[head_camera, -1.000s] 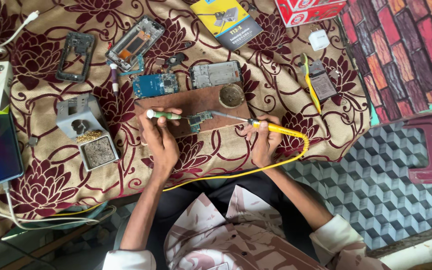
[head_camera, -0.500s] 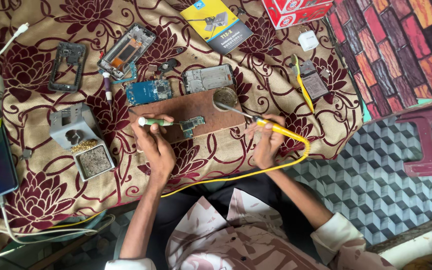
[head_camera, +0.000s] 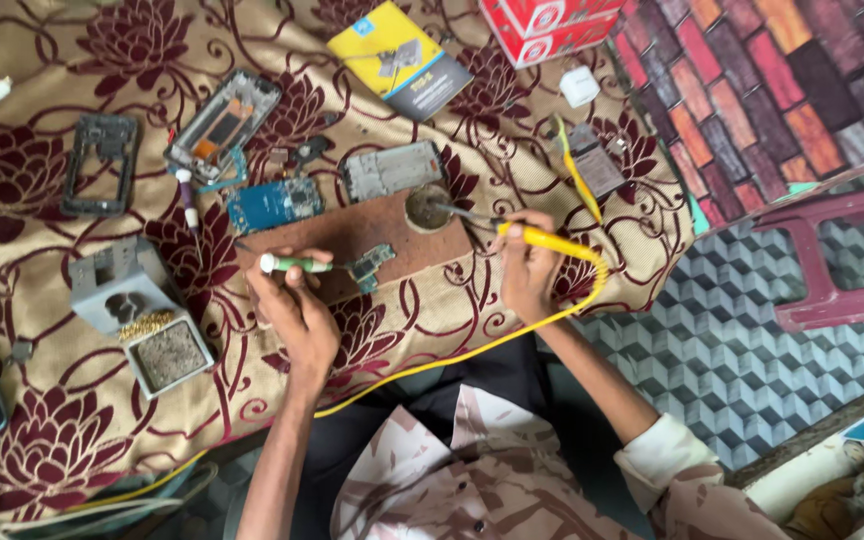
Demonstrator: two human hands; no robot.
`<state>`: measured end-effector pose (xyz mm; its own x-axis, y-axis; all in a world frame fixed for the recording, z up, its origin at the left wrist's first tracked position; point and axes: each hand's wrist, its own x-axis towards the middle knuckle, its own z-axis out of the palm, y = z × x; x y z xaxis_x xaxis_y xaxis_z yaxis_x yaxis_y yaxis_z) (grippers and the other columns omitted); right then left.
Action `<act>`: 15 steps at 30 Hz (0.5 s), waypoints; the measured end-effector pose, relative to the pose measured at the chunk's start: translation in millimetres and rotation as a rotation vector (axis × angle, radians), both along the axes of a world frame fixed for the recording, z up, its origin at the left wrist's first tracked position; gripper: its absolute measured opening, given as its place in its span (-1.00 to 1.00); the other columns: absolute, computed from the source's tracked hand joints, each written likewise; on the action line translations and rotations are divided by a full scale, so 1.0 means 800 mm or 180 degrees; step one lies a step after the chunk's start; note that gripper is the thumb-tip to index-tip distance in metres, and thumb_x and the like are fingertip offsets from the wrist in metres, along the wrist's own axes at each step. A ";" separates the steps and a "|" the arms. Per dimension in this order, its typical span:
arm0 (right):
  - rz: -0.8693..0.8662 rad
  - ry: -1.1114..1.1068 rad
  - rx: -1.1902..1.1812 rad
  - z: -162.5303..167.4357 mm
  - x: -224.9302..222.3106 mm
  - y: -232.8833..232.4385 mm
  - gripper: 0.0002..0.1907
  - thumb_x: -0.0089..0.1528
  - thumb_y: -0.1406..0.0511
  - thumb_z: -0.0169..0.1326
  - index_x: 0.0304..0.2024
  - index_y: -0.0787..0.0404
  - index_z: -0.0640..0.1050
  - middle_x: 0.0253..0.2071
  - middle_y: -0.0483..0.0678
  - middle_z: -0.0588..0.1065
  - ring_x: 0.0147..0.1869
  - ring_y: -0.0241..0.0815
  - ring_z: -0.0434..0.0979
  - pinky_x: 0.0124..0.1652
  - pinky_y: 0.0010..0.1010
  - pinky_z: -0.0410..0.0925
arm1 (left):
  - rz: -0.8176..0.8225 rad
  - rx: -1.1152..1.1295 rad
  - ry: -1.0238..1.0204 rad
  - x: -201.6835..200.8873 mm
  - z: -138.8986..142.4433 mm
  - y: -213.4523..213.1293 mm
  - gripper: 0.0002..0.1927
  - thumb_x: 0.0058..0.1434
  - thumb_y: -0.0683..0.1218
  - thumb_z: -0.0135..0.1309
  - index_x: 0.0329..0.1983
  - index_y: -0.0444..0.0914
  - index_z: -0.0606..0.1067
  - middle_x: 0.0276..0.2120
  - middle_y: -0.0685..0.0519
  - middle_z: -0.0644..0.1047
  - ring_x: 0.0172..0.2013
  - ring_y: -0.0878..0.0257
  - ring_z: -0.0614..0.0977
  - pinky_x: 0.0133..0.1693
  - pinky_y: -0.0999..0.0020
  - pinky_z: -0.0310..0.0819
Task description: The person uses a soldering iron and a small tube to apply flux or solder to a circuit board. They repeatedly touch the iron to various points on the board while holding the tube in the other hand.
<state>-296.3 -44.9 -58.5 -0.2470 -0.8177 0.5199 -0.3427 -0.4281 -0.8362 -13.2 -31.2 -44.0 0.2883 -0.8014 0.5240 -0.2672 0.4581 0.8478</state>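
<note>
My right hand point(head_camera: 527, 270) holds the yellow soldering iron point(head_camera: 542, 240); its tip has moved from the small circuit board point(head_camera: 370, 266) into the round flux tin point(head_camera: 427, 208), so soldering pauses. My left hand point(head_camera: 292, 305) grips one green-handled tool point(head_camera: 297, 264). Two phone frames point(head_camera: 102, 165) lie apart.

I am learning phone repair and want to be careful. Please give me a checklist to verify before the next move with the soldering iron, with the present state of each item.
1. Right hand grips the yellow-handled soldering iron: ok.
2. Iron tip sits in the small round tin: ok.
3. Left hand holds the green-handled tool against the small green circuit board: ok.
4. Board lies on the brown wooden block: ok.
5. Yellow cord clear of the block: ok.
6. Tip is hot: cannot tell.
</note>
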 end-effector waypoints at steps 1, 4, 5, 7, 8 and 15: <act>0.0029 0.0191 -0.0097 0.002 0.000 -0.001 -0.77 0.49 0.25 -0.11 0.00 0.34 0.38 -0.44 -0.07 0.49 -0.47 -0.37 0.38 -0.46 -0.56 0.26 | -0.0031 -0.0006 0.0039 0.000 -0.001 -0.001 -0.76 0.63 -0.04 -0.29 0.05 -0.34 0.24 -0.19 -0.06 0.61 -0.36 0.33 0.43 -0.23 0.46 0.32; 0.0160 0.0504 -0.0220 0.004 0.000 0.000 -0.80 0.50 0.27 -0.11 -0.01 0.32 0.38 -0.42 -0.09 0.49 -0.42 -0.39 0.45 -0.44 -0.56 0.32 | -0.0134 0.0011 0.0147 0.001 -0.004 -0.001 -0.77 0.64 -0.05 -0.29 0.05 -0.34 0.23 -0.17 -0.07 0.60 -0.34 0.32 0.43 -0.22 0.45 0.32; 0.0235 0.0451 -0.0160 0.005 0.002 0.000 -0.81 0.49 0.28 -0.12 -0.02 0.32 0.38 -0.42 -0.09 0.50 -0.44 -0.40 0.46 -0.47 -0.58 0.32 | -0.0179 0.0036 0.0195 0.001 -0.005 -0.001 -0.77 0.64 -0.05 -0.29 0.05 -0.34 0.22 -0.16 -0.08 0.60 -0.34 0.32 0.44 -0.22 0.44 0.32; 0.0326 0.0225 -0.0150 0.007 0.007 0.005 -0.82 0.48 0.29 -0.12 -0.02 0.32 0.38 -0.41 -0.06 0.50 -0.43 -0.39 0.46 -0.45 -0.57 0.33 | -0.0200 0.0033 0.0202 0.001 -0.006 -0.003 -0.78 0.63 -0.06 -0.30 0.05 -0.34 0.22 -0.17 -0.08 0.61 -0.36 0.33 0.44 -0.25 0.44 0.32; 0.0364 0.0047 -0.0213 0.008 0.012 0.008 -0.83 0.49 0.30 -0.12 -0.01 0.32 0.38 -0.40 -0.04 0.50 -0.40 -0.36 0.45 -0.41 -0.54 0.34 | -0.0154 -0.0010 0.0155 0.002 -0.006 -0.005 -0.79 0.62 -0.07 -0.31 0.04 -0.34 0.23 -0.18 -0.07 0.62 -0.38 0.34 0.45 -0.28 0.45 0.32; 0.0935 -0.1048 -0.0307 0.016 0.035 0.013 -0.69 0.49 0.22 -0.06 0.08 0.36 0.28 -0.30 0.09 0.46 -0.33 -0.21 0.49 -0.35 -0.48 0.36 | -0.0030 0.0004 0.0288 0.000 -0.004 -0.004 -0.84 0.63 -0.13 -0.31 0.07 -0.34 0.22 -0.16 -0.11 0.61 -0.23 0.28 0.57 -0.14 0.41 0.41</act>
<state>-268.5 -34.8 -45.6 -0.1767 -0.8296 0.5297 0.0824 -0.5487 -0.8319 -13.6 -34.1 -47.6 0.3267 -0.8050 0.4952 -0.1852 0.4593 0.8688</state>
